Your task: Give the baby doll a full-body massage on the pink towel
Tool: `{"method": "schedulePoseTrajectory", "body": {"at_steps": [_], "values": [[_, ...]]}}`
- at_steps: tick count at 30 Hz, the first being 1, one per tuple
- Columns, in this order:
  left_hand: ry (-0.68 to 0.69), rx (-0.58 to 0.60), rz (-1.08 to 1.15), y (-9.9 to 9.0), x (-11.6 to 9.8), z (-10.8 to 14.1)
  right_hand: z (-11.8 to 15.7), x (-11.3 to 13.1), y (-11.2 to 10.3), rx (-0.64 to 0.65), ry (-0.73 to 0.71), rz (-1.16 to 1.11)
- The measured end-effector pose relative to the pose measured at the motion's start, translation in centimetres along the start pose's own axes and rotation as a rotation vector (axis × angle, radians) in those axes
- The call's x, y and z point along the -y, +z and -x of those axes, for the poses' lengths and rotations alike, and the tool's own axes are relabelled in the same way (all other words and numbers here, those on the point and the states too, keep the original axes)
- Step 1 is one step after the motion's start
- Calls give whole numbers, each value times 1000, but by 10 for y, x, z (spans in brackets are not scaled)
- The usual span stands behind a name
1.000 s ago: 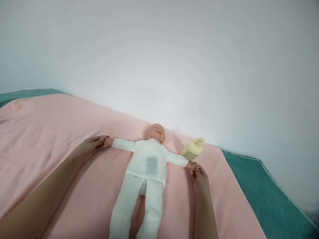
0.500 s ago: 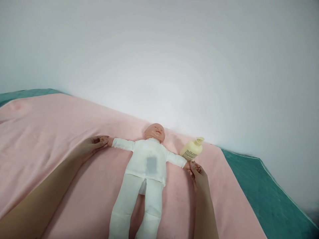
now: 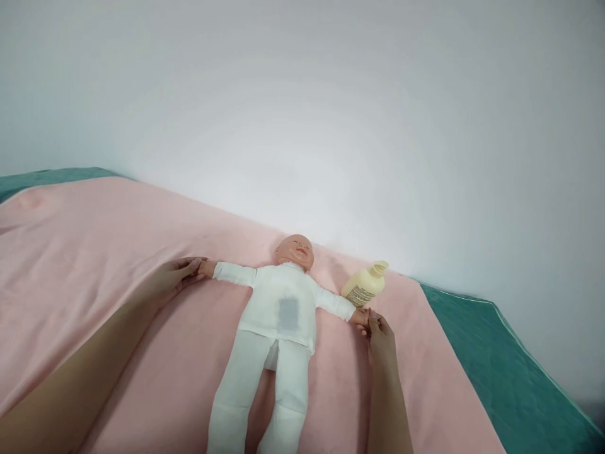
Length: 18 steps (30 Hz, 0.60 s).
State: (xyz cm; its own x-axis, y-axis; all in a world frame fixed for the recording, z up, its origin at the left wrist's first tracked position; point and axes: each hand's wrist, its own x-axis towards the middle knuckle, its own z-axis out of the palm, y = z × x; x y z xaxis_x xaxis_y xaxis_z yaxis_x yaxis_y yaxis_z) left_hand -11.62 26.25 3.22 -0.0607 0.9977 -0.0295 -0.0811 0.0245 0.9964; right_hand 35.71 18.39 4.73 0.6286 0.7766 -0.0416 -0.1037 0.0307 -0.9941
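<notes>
A baby doll (image 3: 278,296) in a white cloth suit lies on its back with both arms spread wide. A grey patch marks its chest, and its feet are cut off by the lower frame edge. On the left, my left hand (image 3: 177,280) is closed on one of the doll's hands, fingers and thumb pinched round it. My right hand (image 3: 380,331) pinches the doll's other hand between thumb and fingers. Just beyond that doll hand a pale yellow pump bottle (image 3: 363,285) leans at a tilt, its printed label facing me.
Under the doll spreads a pink cloth (image 3: 165,366) with folds at the left. Green fabric (image 3: 510,353) shows at the right and in the far left corner. A pale wall (image 3: 302,126) rises behind the far edge.
My right thumb and fingers have shifted slightly toward the tips of the doll's hand, so more of it shows. My left hand's grip has changed only a little.
</notes>
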Motion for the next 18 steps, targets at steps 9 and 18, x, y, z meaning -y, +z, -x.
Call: {"method": "schedulePoseTrajectory", "body": {"at_steps": [9,18], "values": [[-147,50,220,-4,5,-7,-4,-3,0,14,35,-95],[-19,52,46,7,-9,10,-3,-4,3,21,32,-87]]}}
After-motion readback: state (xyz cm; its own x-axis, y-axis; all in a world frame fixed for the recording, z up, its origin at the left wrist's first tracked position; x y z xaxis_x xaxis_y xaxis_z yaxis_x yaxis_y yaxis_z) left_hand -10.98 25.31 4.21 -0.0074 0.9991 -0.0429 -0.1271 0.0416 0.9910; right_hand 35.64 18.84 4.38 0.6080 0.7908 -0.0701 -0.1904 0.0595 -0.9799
